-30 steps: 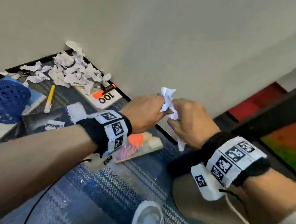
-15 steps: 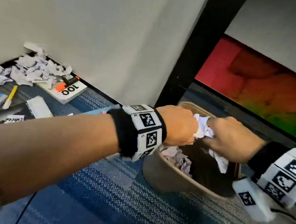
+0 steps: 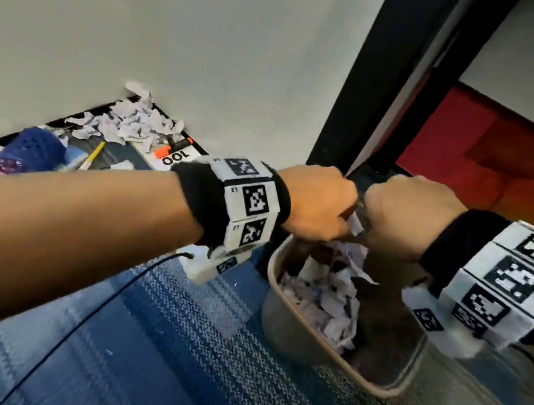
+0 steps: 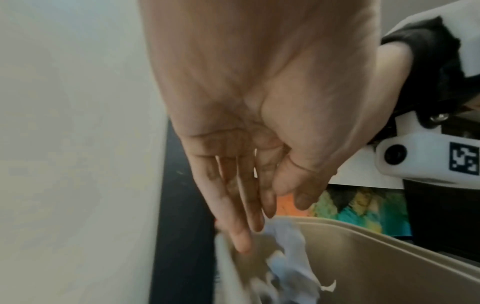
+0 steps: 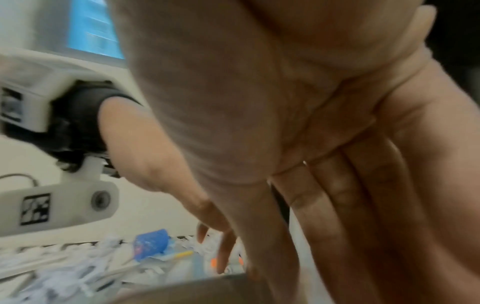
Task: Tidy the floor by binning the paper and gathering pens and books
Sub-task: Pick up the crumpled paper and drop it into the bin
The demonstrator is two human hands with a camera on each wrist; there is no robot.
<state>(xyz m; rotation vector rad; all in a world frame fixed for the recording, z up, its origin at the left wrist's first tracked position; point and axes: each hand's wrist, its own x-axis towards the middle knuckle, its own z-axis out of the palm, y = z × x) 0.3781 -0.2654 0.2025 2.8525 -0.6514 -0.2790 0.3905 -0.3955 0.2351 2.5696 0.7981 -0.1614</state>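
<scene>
Paper (image 3: 357,224) is seen falling between the left hand (image 3: 315,206) and right hand (image 3: 408,220), both held over the bin (image 3: 304,336), fingers straightened and gripping nothing, so it drops inside. More scraps (image 3: 131,126) lie by the wall.

paper (image 4: 291,253) now released into bin (image 3: 307,338)

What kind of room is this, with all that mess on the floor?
Probably an office or study room. The floor has striped blue carpet, a tan bin half full of torn paper, and by the wall more paper scraps, a book and a yellow pen.
</scene>
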